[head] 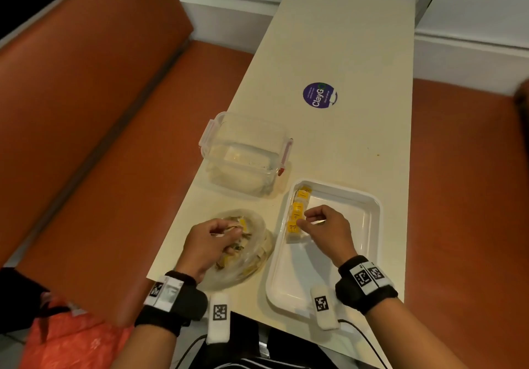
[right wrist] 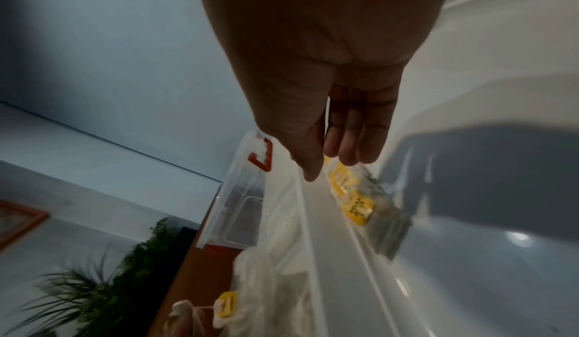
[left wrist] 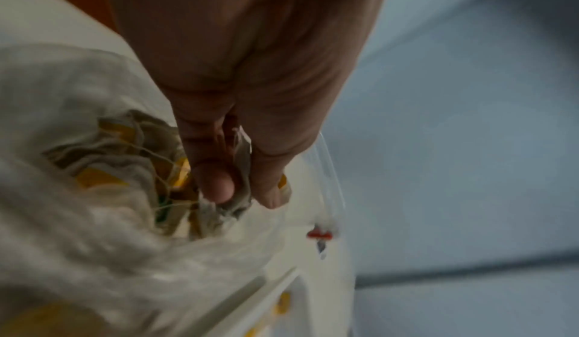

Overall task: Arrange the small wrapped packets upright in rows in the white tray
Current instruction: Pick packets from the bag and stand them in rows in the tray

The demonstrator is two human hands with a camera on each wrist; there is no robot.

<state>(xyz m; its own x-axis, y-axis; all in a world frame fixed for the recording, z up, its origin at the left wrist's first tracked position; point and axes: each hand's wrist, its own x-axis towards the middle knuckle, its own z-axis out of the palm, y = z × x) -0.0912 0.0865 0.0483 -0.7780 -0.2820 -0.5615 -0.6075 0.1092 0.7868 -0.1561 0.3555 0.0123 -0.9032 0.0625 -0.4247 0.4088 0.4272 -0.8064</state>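
Packets in the bag (head: 243,251): partly covered by the left hand (head: 210,242).
Print on packet labels (head: 296,214): too small to read.
Right hand (head: 326,229) grip: unclear.
Left wrist view: blurred.

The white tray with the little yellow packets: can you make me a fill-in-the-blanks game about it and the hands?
1. The small yellow-labelled wrapped packets stand in one row along the ____ wall of the white plastic tray.
2. The left hand pinches a packet inside the clear plastic ____.
3. The right hand is over the ____.
4. The clear lidded plastic box has ____ clips.

Missing words: left; bag; tray; red
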